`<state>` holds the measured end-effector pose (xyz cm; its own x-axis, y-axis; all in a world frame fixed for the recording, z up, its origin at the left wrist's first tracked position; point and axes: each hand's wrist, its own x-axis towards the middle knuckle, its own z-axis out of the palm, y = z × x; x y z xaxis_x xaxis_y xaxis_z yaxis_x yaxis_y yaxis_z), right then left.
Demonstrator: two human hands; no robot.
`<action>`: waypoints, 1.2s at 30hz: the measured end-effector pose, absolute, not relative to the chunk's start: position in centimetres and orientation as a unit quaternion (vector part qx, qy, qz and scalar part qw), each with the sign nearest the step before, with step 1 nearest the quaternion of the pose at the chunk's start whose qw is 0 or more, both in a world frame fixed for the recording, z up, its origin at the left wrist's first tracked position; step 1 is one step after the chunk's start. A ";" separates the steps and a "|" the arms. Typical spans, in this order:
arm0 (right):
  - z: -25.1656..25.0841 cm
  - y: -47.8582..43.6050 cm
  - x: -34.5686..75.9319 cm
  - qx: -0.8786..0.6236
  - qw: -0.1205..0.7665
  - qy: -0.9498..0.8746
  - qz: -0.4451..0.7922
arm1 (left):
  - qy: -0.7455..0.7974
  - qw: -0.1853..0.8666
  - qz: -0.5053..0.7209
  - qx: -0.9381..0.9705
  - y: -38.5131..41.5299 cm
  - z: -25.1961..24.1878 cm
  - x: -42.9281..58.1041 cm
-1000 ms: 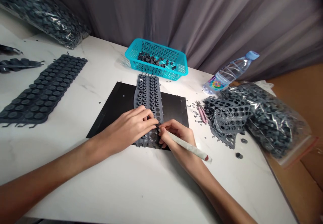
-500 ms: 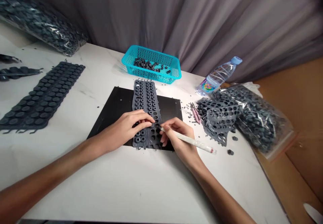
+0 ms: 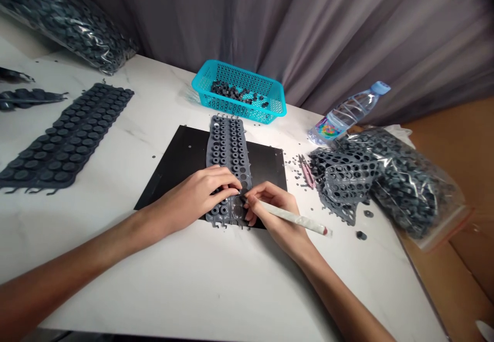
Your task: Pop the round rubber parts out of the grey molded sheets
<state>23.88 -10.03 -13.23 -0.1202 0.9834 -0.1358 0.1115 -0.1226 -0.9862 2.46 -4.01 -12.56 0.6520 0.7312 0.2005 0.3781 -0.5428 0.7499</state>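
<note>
A grey moulded rubber sheet (image 3: 228, 141) with rows of round ring-topped studs and round holes lies on a black mat (image 3: 175, 162). My left hand (image 3: 203, 190) rests over its near half, thumb and fingertips pinched together at the surface; whatever is between them is too small to make out. In my right hand (image 3: 276, 205) is a slim pen-like tool with a pale wrapped handle (image 3: 297, 217), its tip hidden close to my left fingertips. The fingers of my right hand also touch the right edge of the sheet.
A blue basket (image 3: 196, 82) with small dark pieces stands behind the mat. On the right are pink snips (image 3: 307, 171), perforated rubber sheets (image 3: 347, 180), a water bottle (image 3: 347, 113) and a filled bag (image 3: 420, 190). Another studded sheet (image 3: 69, 133) and bag (image 3: 73, 23) are left.
The view has shifted a little, so the basket and bottle stand slightly higher and further right. Both hands stay at the near part of the sheet, with the tool still in my right hand.
</note>
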 end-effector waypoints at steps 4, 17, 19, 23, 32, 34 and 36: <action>-13.4 -10.0 23.9 -0.523 0.407 -0.528 0.530 | 0.331 0.349 0.259 0.838 -4.0 -12.6 2.5; -12.6 -9.9 23.4 -0.545 0.390 -0.542 0.507 | 0.317 0.324 0.247 0.857 -4.1 -12.8 2.4; -12.5 -9.9 23.4 -0.545 0.390 -0.543 0.506 | 0.305 0.308 0.237 0.870 -4.2 -12.7 2.4; -12.7 -10.0 23.4 -0.544 0.391 -0.544 0.505 | 0.295 0.284 0.226 0.884 -4.1 -12.7 2.3; -13.0 -10.5 23.2 -0.575 0.352 -0.605 0.424 | 0.270 0.121 0.186 0.937 -4.8 -13.0 2.8; -13.0 -10.6 23.1 -0.581 0.349 -0.612 0.409 | 0.309 0.155 0.223 0.912 -5.1 -13.2 3.3; -13.0 -10.6 23.1 -0.581 0.349 -0.599 0.426 | 0.360 0.223 0.258 0.868 -5.2 -13.2 3.7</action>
<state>23.06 -10.63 -13.02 -0.0806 0.9937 -0.0781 0.3990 -0.0396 -0.9161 3.73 -5.18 -13.23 0.6075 0.7402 0.2882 0.5104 -0.6417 0.5724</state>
